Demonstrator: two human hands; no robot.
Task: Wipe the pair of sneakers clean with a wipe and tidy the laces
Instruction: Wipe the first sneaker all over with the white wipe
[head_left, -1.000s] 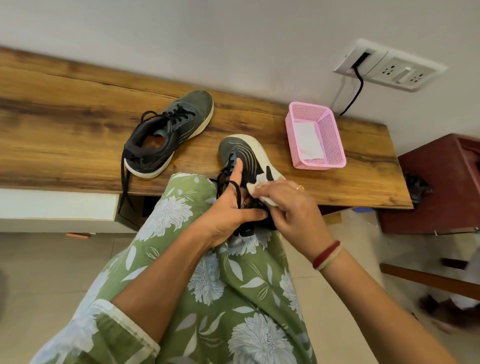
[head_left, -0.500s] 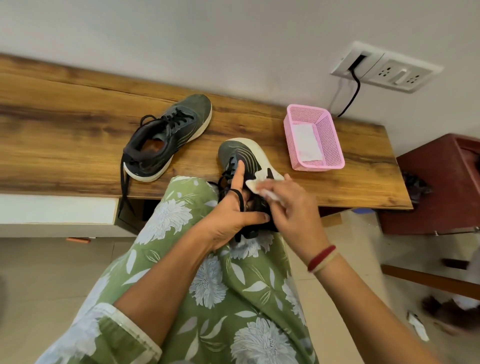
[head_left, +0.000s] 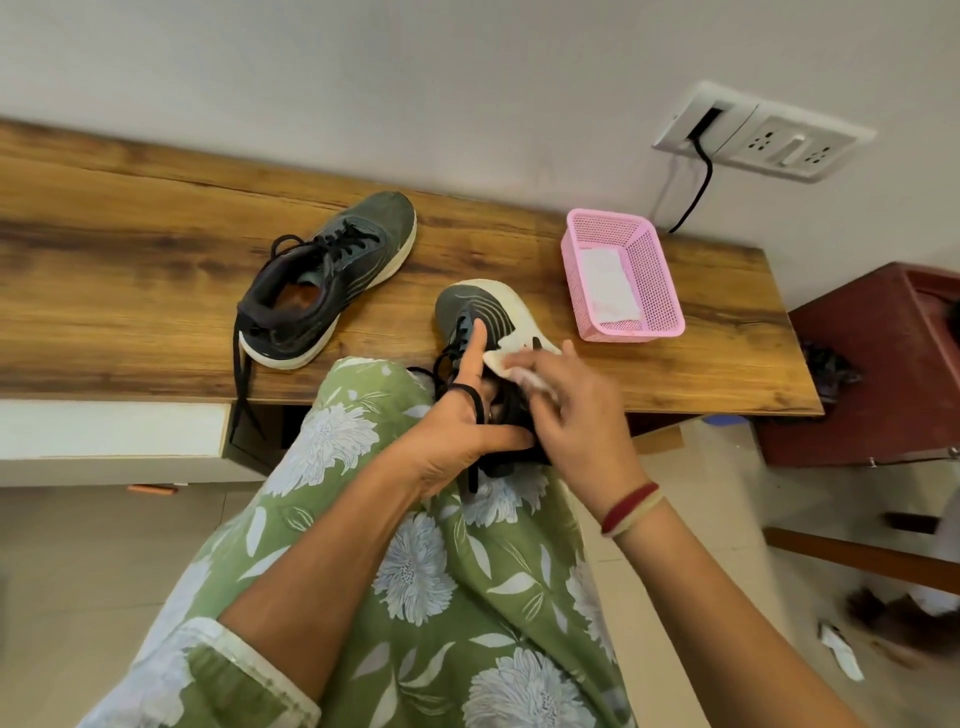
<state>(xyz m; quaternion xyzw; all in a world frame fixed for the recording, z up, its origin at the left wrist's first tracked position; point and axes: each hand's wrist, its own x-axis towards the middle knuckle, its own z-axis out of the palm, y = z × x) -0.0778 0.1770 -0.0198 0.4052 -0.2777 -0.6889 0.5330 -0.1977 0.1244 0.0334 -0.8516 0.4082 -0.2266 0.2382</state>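
A dark grey sneaker (head_left: 475, 312) with a white sole rests on my knee, toe pointing at the wall. My left hand (head_left: 457, 421) grips it around the laces and collar, index finger stretched along the tongue. My right hand (head_left: 576, 410) holds a white wipe (head_left: 506, 364) against the sneaker's right side near the sole. The second sneaker (head_left: 327, 280) lies on the wooden shelf (head_left: 130, 260) to the left, one black lace hanging over the shelf's front edge.
A pink mesh basket (head_left: 654, 291) holding white wipes stands on the shelf to the right. A wall socket panel (head_left: 763, 137) with a black cable is above it. A dark red cabinet (head_left: 872, 364) stands at the right. A white scrap (head_left: 841, 652) lies on the floor.
My right hand has slid the wipe forward along the sneaker's right side, toward the toe. My left hand keeps its hold on the sneaker.
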